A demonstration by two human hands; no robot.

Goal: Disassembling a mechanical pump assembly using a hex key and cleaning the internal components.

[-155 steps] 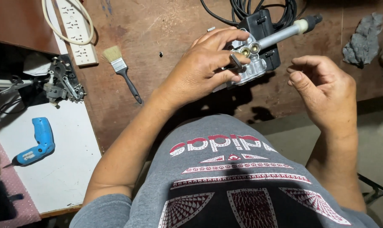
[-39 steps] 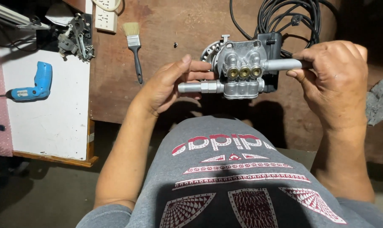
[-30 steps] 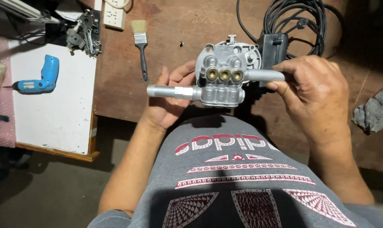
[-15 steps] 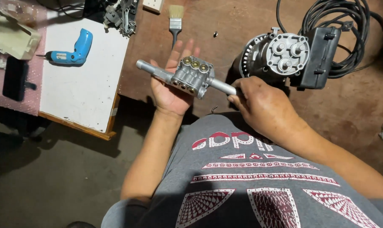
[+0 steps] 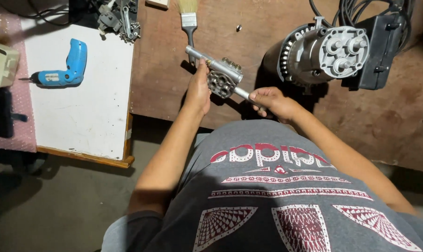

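A grey metal pump head (image 5: pixel 223 78) with brass fittings and a tube at each end is held over the brown wooden table (image 5: pixel 267 60). My left hand (image 5: pixel 198 91) grips its left side from below. My right hand (image 5: pixel 271 101) pinches the tube on its right end. The head is apart from the motor body (image 5: pixel 323 53), which lies on the table to the right and shows a round metal face with three pistons. A black box (image 5: pixel 378 46) is fixed to the motor's far side.
A paintbrush (image 5: pixel 189 21) lies just behind the pump head. A blue cordless screwdriver (image 5: pixel 64 67) rests on a white board (image 5: pixel 81 107) at left, with metal parts (image 5: pixel 118 18) at its top. Black cables (image 5: pixel 356 9) coil behind the motor.
The pump head has come off the motor, which now lies on the table at right. Both hands carried the head left and turned it; the view shifted left too.
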